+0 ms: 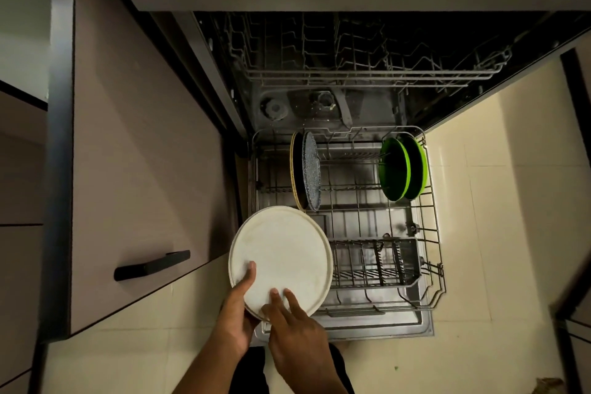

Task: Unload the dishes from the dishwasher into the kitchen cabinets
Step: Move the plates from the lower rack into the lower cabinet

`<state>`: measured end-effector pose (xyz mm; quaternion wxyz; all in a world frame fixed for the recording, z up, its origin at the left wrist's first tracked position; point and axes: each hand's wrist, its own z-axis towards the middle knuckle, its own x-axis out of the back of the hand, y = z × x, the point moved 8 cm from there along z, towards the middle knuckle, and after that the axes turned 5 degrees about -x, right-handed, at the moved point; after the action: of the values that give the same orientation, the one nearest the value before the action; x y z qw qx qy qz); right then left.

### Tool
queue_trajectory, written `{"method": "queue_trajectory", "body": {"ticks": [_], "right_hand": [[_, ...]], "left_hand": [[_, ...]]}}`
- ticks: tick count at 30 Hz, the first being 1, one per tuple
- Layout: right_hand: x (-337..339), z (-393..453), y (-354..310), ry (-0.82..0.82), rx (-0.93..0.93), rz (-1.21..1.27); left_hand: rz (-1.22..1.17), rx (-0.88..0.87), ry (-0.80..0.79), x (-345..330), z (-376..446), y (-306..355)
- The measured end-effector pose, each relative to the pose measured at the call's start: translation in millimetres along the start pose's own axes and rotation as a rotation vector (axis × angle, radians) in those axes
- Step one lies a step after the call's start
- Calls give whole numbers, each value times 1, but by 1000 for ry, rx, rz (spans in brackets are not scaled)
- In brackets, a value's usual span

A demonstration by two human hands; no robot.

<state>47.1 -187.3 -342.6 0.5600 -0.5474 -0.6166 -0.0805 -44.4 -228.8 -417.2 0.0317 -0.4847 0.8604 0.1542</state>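
Both hands hold the white plate (280, 261) at its near rim: left hand (238, 313) grips the edge, right hand (294, 326) rests fingers on top. It lies flat above the lower rack (428, 233); the open drawer (144, 169) lies left, nearer the left hand; upright green plates (401, 169) stand beyond

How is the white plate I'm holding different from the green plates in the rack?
The white plate is held by both hands, lifted out and facing up; the green plates stand on edge in the lower rack. The white plate looks larger and pale, the green ones bright. All are round.
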Motion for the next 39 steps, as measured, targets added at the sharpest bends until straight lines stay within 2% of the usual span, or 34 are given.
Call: {"method": "queue_trajectory", "body": {"ticks": [3, 6, 9, 12, 17, 19, 22, 28, 30, 36, 39], "right_hand": [[20, 8, -1, -20, -32, 35], [62, 40, 23, 123, -233, 126], [97, 90, 54, 265, -346, 130], [97, 150, 79, 181, -461, 148], [67, 222, 87, 73, -537, 40], [62, 231, 89, 91, -587, 34], [65, 225, 93, 212, -626, 60], [99, 170, 65, 497, -366, 104], [110, 145, 58, 545, -285, 161], [104, 61, 20, 520, -31, 233], [78, 23, 5, 425, 63, 188]], "left_hand": [[98, -38, 16, 8, -2, 16], [154, -84, -36, 4, -7, 31], [197, -103, -22, 9, -12, 37], [207, -107, 22, 22, -13, 42], [126, -58, 9, 27, -17, 39], [86, -40, 0, 28, -16, 35], [57, -37, 4, 29, -12, 31], [40, -55, 43, 26, -11, 35], [48, -60, 61, 24, -15, 39], [123, -85, 59, 16, -23, 43], [117, -100, 63, 9, -26, 42]]}}
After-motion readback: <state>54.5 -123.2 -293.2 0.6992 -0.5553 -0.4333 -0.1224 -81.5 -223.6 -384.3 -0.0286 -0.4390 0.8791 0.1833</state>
